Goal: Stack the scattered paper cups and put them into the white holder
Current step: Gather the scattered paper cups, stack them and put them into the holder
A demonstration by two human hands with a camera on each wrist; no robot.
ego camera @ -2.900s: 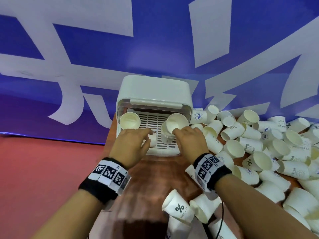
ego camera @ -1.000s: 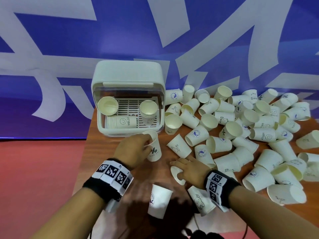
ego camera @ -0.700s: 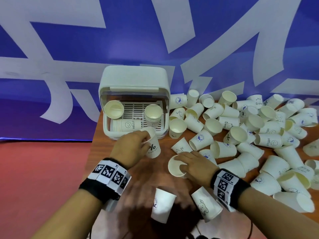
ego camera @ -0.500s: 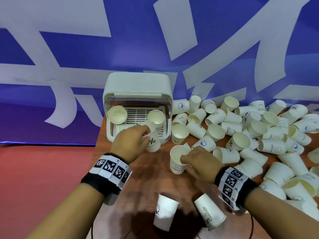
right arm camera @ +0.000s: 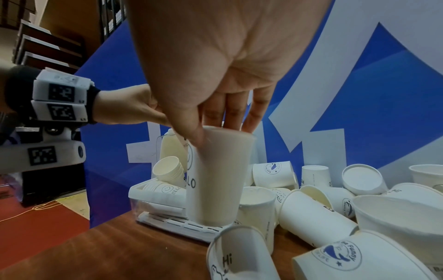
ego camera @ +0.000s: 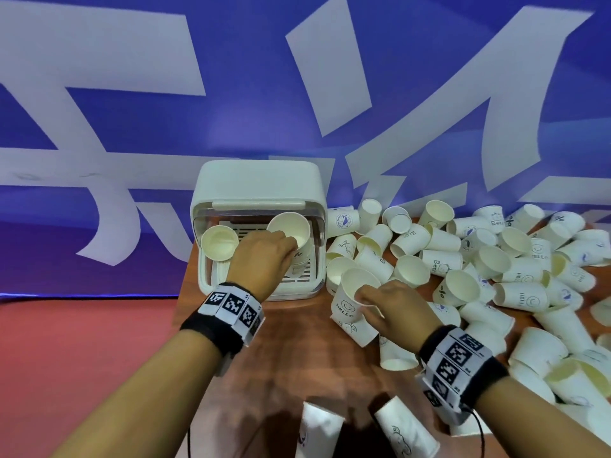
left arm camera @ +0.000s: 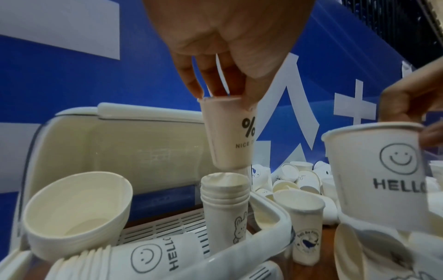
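while my left hand point(left arm camera: 223, 47) pinches a cup point(left arm camera: 228, 132) over the holder's point(ego camera: 258, 183) stack point(left arm camera: 225, 208) and my right point(ego camera: 396, 309) grips another point(ego camera: 350, 299), most cups point(ego camera: 496, 259) litter the bench point(ego camera: 297, 358).

"HELLO" with a smiley is printed on the raised cup point(left arm camera: 376, 176) and on a lying stack point(left arm camera: 134, 259). "%" above "NICE" is printed on the pinched cup point(left arm camera: 230, 136). "Hi" is read on a fallen cup point(right arm camera: 236, 253).

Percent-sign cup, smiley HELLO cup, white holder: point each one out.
percent-sign cup point(left arm camera: 230, 136), left wrist view, its printed side wall.
smiley HELLO cup point(left arm camera: 374, 170), left wrist view, wall left of the smiley.
white holder point(ego camera: 258, 180), head view, its top lid.
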